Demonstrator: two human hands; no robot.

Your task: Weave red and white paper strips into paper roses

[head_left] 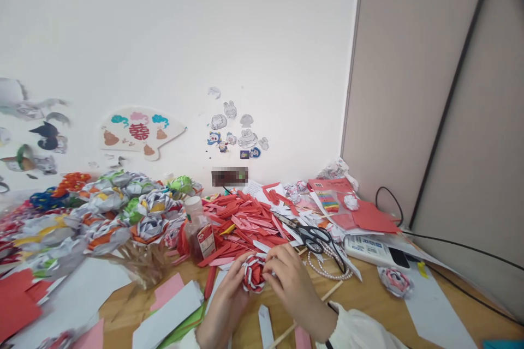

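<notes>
A red and white folded paper flower point(254, 274) sits between my two hands, low in the middle of the head view. My left hand point(229, 297) curls around its left and lower side. The fingers of my right hand point(292, 281) pinch at the flower's right edge. Beneath my right hand a thin wooden stick point(332, 290) lies slantwise on the table. A folded white paper strip point(266, 326) rests just below the hands. Behind them spreads a heap of red and pink paper strips point(245, 223).
Black scissors point(315, 237) and a pearl string point(327, 270) lie to the right. A bottle point(200, 234) stands left of the red heap. Many paper flowers point(147, 223) crowd the left. One more paper flower point(396, 281) lies right, near a white box point(372, 251) and black cables.
</notes>
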